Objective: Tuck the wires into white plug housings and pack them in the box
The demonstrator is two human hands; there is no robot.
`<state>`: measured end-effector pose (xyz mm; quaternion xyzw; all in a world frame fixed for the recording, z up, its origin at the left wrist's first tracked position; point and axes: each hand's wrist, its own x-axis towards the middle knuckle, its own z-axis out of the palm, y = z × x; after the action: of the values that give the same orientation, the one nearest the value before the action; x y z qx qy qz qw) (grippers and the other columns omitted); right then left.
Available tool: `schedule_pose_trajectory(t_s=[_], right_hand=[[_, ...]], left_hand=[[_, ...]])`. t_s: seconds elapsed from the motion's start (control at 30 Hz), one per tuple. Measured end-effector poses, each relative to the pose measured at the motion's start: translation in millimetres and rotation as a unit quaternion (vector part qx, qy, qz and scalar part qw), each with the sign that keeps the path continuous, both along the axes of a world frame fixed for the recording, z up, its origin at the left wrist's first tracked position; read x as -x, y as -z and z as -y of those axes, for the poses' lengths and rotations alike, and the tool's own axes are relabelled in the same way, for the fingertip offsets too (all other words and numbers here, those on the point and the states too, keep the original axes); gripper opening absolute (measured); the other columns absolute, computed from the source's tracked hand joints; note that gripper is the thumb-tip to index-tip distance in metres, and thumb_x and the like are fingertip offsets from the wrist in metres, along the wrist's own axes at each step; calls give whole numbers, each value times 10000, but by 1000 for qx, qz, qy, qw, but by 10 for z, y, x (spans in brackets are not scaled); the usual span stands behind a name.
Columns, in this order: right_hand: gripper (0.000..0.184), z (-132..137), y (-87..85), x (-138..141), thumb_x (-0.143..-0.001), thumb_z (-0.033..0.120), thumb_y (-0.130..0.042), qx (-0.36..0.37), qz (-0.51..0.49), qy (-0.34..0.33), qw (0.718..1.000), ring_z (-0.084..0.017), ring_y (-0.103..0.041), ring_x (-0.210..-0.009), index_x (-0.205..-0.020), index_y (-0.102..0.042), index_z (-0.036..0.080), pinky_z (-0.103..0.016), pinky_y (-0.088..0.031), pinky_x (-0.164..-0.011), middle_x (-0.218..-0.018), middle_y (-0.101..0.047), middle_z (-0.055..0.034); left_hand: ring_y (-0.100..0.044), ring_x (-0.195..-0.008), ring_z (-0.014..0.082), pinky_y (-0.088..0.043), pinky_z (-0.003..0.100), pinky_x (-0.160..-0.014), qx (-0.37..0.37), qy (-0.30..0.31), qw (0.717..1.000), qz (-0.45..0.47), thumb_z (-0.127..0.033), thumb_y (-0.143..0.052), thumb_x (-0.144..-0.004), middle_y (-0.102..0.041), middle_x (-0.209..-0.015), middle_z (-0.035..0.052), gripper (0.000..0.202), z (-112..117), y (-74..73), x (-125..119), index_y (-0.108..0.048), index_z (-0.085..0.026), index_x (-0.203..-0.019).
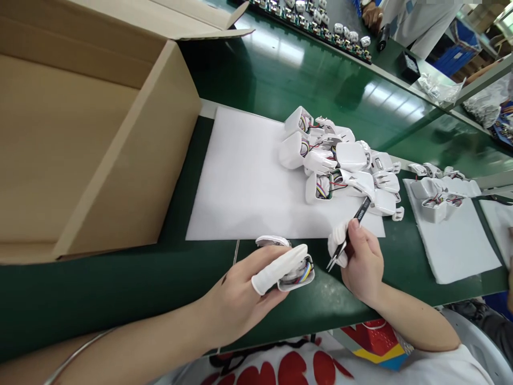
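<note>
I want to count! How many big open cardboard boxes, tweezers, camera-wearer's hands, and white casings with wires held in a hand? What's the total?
Big open cardboard box: 1
Tweezers: 1
Hands: 2, left hand and right hand
Held white casing: 1
Total: 5

1. A green table (192, 283) is stretching across the view.
2. An open cardboard box (134, 187) is sitting at left.
3. A white sheet (244, 179) is lying mid-table.
4. Another sheet (457, 248) is lying farther right.
</note>
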<state>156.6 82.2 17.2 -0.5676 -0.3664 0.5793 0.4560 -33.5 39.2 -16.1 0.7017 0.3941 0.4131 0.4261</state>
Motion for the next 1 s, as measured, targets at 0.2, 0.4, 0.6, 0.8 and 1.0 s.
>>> schedule_pose_trajectory(t_s=[0.2,0.4,0.6,0.8,1.0], right_hand=[[375,-39,-70,73,-745,472,-697,78,-70,-88,991,-111,-454,-561,-573,-568,164,-242,-381,-549,-565,-514,1],[288,8,-97,95,-680,414,-763,167,-110,-91,975,-97,-451,-588,-802,-641,183,-228,-388,-555,-667,-529,20],[395,147,-113,68,-696,286,-769,18,10,-266,964,-170,-530,-842,-1042,-591,219,-311,-458,-791,-955,-566,-34],[198,41,-103,59,-790,317,-680,10,18,-294,956,-169,-538,-767,-923,-624,181,-304,-475,-688,-851,-541,-31],[124,-29,-79,39,-832,300,-636,-64,56,-310,947,-164,-532,-754,-876,-657,186,-288,-458,-638,-874,-524,-44]], left_hand=[[-647,-900,165,-554,237,-783,1,-19,1000,-6,-123,-584,-810,-622,-1000,52,357,-29,2,1,-493,-205,-1145],[-638,-888,148,-546,193,-704,-29,-36,998,-32,-104,-606,-785,-603,-996,43,381,-51,-56,-18,-491,-207,-1133],[-636,-815,141,-545,197,-651,-32,-50,998,-29,-133,-613,-779,-610,-962,33,388,-53,-45,-4,-502,-210,-1143],[-640,-817,149,-558,225,-684,11,-47,998,-27,-155,-613,-801,-604,-966,36,392,-40,-42,-18,-491,-219,-1168],[-628,-851,130,-551,230,-774,38,-39,999,6,-108,-590,-820,-586,-999,16,430,-5,-51,-34,-476,-258,-1207]])
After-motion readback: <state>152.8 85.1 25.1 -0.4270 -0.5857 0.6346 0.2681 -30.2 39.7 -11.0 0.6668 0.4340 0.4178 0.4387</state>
